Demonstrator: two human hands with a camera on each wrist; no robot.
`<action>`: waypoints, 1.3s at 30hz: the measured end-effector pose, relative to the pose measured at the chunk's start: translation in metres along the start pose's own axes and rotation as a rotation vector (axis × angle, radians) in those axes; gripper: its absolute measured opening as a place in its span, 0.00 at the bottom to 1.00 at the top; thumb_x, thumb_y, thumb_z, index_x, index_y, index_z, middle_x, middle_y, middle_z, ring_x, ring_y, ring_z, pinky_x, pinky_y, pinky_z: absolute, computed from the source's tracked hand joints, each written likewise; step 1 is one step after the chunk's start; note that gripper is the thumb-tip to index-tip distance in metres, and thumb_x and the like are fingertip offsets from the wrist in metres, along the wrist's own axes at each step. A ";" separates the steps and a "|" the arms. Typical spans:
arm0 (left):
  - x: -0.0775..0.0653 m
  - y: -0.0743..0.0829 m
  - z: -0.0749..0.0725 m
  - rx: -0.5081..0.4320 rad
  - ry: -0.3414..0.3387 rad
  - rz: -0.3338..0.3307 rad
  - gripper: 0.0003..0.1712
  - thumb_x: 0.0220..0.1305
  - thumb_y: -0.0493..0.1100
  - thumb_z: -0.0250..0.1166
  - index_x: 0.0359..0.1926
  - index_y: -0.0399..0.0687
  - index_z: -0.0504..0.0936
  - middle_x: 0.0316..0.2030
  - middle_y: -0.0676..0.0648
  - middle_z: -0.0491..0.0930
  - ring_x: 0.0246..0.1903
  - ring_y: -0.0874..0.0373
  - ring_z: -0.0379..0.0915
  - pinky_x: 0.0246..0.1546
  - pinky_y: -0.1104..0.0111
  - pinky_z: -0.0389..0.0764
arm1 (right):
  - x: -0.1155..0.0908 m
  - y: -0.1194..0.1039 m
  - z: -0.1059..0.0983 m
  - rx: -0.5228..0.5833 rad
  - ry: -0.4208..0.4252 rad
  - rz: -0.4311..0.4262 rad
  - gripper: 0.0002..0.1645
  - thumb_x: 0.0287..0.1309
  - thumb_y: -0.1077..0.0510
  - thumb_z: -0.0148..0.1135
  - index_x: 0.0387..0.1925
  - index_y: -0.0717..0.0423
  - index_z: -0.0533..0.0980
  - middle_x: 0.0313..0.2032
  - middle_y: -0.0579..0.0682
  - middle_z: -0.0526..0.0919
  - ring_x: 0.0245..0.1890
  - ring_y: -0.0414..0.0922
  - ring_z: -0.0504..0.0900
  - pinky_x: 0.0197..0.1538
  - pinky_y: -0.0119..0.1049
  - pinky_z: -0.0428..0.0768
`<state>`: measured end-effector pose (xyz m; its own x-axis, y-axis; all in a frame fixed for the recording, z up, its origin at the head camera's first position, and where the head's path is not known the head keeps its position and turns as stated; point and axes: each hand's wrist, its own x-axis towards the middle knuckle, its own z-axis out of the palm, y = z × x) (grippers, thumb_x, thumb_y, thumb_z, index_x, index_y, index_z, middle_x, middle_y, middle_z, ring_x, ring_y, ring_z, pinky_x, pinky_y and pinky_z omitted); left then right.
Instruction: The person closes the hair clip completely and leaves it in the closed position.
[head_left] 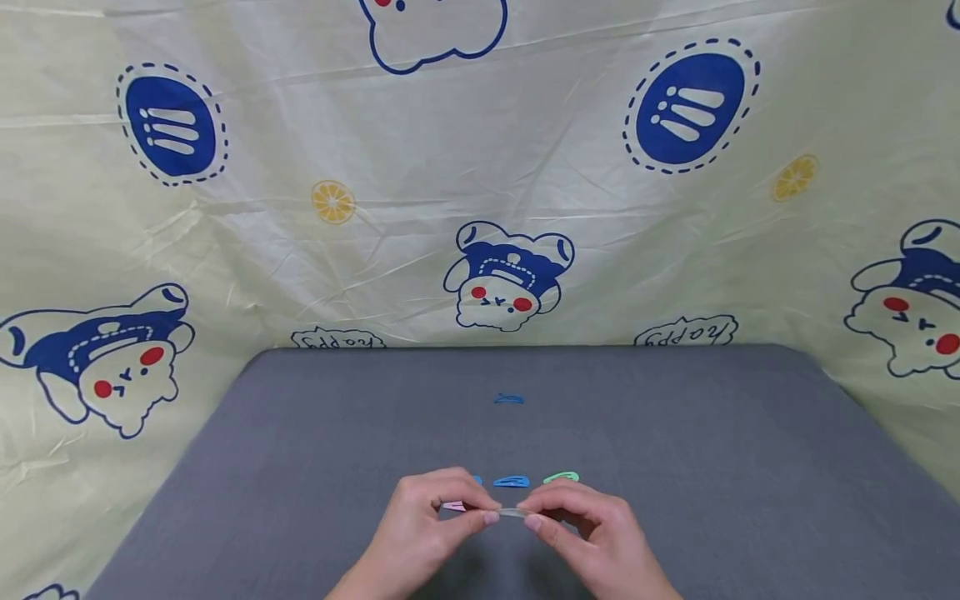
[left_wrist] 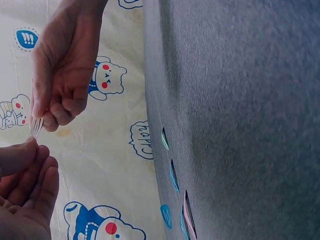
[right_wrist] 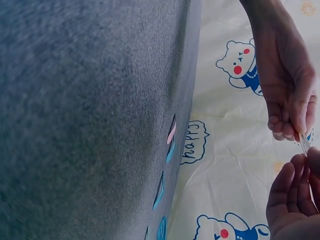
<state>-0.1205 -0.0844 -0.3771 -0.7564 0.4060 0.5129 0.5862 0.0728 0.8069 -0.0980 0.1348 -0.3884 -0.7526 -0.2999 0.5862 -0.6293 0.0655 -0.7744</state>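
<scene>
A pale, whitish snap hair clip point(head_left: 513, 512) is held up level between both hands, above the near part of the table. My left hand point(head_left: 427, 525) pinches one end of it between thumb and forefinger. The other end is pinched the same way by my right hand point(head_left: 592, 529). In the left wrist view, slits run along the clip point(left_wrist: 36, 127). Just beyond the hands lie a blue hair clip point(head_left: 512, 482) and a green one point(head_left: 561, 477). Behind my left fingers, a pink clip point(head_left: 453, 506) and another blue clip point(head_left: 477, 479) are partly hidden.
A further blue clip point(head_left: 509, 399) lies on its own toward the back of the grey cloth-covered table point(head_left: 337, 433). Past the table's far edge hangs a pale curtain point(head_left: 405, 275) printed with cartoon bears.
</scene>
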 end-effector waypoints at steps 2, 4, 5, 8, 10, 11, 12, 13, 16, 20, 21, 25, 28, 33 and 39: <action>0.001 0.000 -0.001 0.006 -0.016 0.002 0.04 0.59 0.37 0.71 0.32 0.52 0.88 0.30 0.57 0.82 0.30 0.62 0.78 0.35 0.67 0.80 | 0.000 0.001 -0.001 0.004 -0.012 -0.005 0.19 0.55 0.78 0.63 0.42 0.56 0.82 0.36 0.54 0.83 0.38 0.40 0.81 0.39 0.32 0.81; 0.001 -0.001 -0.001 0.009 -0.028 -0.005 0.04 0.59 0.37 0.71 0.31 0.52 0.88 0.30 0.57 0.82 0.30 0.63 0.78 0.35 0.67 0.81 | 0.000 0.002 -0.002 0.027 -0.034 -0.011 0.19 0.55 0.79 0.62 0.42 0.57 0.82 0.36 0.53 0.83 0.38 0.40 0.80 0.39 0.32 0.81; 0.001 -0.001 -0.002 0.012 -0.032 -0.006 0.03 0.59 0.37 0.71 0.31 0.52 0.88 0.30 0.58 0.82 0.30 0.63 0.78 0.35 0.67 0.81 | 0.000 0.003 -0.002 0.033 -0.042 -0.019 0.19 0.55 0.79 0.62 0.42 0.57 0.82 0.36 0.54 0.83 0.38 0.40 0.80 0.38 0.33 0.82; 0.001 -0.001 -0.002 0.013 -0.036 -0.015 0.03 0.59 0.38 0.71 0.31 0.52 0.88 0.30 0.58 0.82 0.31 0.63 0.78 0.35 0.67 0.81 | -0.001 0.004 -0.003 0.051 -0.052 0.008 0.17 0.56 0.77 0.62 0.41 0.56 0.82 0.36 0.54 0.84 0.37 0.41 0.80 0.37 0.33 0.82; 0.001 -0.001 -0.002 0.020 -0.037 -0.014 0.03 0.60 0.38 0.71 0.32 0.52 0.88 0.30 0.57 0.83 0.31 0.63 0.78 0.35 0.67 0.81 | -0.001 0.003 -0.004 0.060 -0.040 0.065 0.14 0.58 0.75 0.62 0.42 0.56 0.82 0.35 0.55 0.83 0.36 0.42 0.81 0.37 0.34 0.82; 0.001 0.000 -0.001 0.025 -0.037 -0.010 0.03 0.60 0.38 0.71 0.33 0.53 0.88 0.31 0.57 0.83 0.31 0.63 0.78 0.36 0.68 0.81 | -0.002 0.003 -0.004 0.066 -0.030 0.108 0.13 0.59 0.73 0.63 0.42 0.56 0.83 0.35 0.55 0.83 0.36 0.43 0.81 0.37 0.35 0.82; 0.001 -0.001 -0.001 0.033 -0.036 0.002 0.04 0.60 0.37 0.71 0.33 0.52 0.88 0.32 0.56 0.83 0.32 0.63 0.78 0.36 0.68 0.81 | -0.002 0.002 -0.004 0.076 -0.020 0.155 0.11 0.61 0.71 0.63 0.42 0.56 0.83 0.35 0.56 0.83 0.36 0.43 0.81 0.38 0.35 0.82; 0.001 -0.001 -0.001 0.047 -0.034 0.021 0.05 0.59 0.36 0.71 0.34 0.51 0.88 0.32 0.56 0.83 0.32 0.63 0.78 0.36 0.68 0.81 | -0.002 0.000 -0.004 0.087 -0.012 0.200 0.09 0.61 0.69 0.63 0.42 0.57 0.83 0.35 0.56 0.83 0.35 0.44 0.81 0.38 0.36 0.82; 0.002 0.000 0.000 0.088 -0.026 0.068 0.07 0.58 0.34 0.71 0.37 0.50 0.88 0.34 0.54 0.84 0.33 0.63 0.79 0.37 0.68 0.82 | -0.002 -0.003 -0.005 0.112 0.017 0.319 0.07 0.62 0.65 0.64 0.42 0.58 0.83 0.36 0.55 0.84 0.35 0.45 0.81 0.39 0.37 0.82; 0.003 0.001 0.000 0.125 -0.010 0.106 0.09 0.56 0.32 0.72 0.38 0.49 0.87 0.35 0.54 0.84 0.34 0.64 0.80 0.36 0.69 0.82 | 0.001 -0.006 -0.006 0.128 0.034 0.359 0.08 0.63 0.64 0.63 0.42 0.63 0.83 0.36 0.52 0.84 0.32 0.45 0.81 0.39 0.37 0.83; 0.002 0.002 0.000 0.132 -0.003 0.111 0.10 0.56 0.32 0.72 0.38 0.49 0.87 0.35 0.54 0.84 0.33 0.64 0.80 0.36 0.69 0.82 | 0.001 -0.007 -0.006 0.133 0.038 0.369 0.08 0.64 0.64 0.63 0.43 0.63 0.83 0.35 0.52 0.84 0.32 0.45 0.81 0.38 0.37 0.83; 0.002 0.003 0.002 0.152 0.048 0.118 0.09 0.55 0.34 0.74 0.37 0.51 0.88 0.34 0.56 0.83 0.33 0.64 0.79 0.34 0.69 0.82 | 0.002 -0.008 -0.007 0.139 0.048 0.390 0.09 0.63 0.64 0.63 0.43 0.64 0.82 0.35 0.52 0.83 0.30 0.46 0.81 0.38 0.37 0.82; 0.002 0.003 0.002 0.156 0.083 0.105 0.08 0.56 0.36 0.74 0.36 0.53 0.88 0.34 0.59 0.83 0.33 0.64 0.79 0.33 0.68 0.81 | 0.002 -0.009 -0.006 0.156 0.064 0.430 0.10 0.63 0.63 0.64 0.45 0.63 0.82 0.36 0.52 0.84 0.30 0.46 0.81 0.38 0.38 0.82; 0.002 0.004 0.003 0.146 0.096 0.067 0.07 0.56 0.38 0.74 0.36 0.55 0.88 0.33 0.60 0.83 0.32 0.64 0.78 0.32 0.66 0.81 | 0.003 -0.011 -0.004 0.161 0.090 0.467 0.13 0.61 0.62 0.66 0.46 0.65 0.81 0.38 0.54 0.84 0.31 0.46 0.83 0.39 0.39 0.83; 0.001 0.001 0.002 0.144 0.091 0.010 0.06 0.56 0.41 0.74 0.36 0.56 0.89 0.33 0.61 0.83 0.32 0.64 0.78 0.33 0.68 0.80 | 0.004 -0.014 -0.001 0.113 0.127 0.576 0.15 0.54 0.58 0.73 0.41 0.62 0.83 0.38 0.55 0.84 0.36 0.48 0.84 0.42 0.39 0.83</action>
<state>-0.1198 -0.0819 -0.3765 -0.7696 0.3235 0.5504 0.6245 0.2018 0.7545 -0.0921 0.1333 -0.3749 -0.9880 -0.1299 0.0836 -0.0945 0.0805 -0.9923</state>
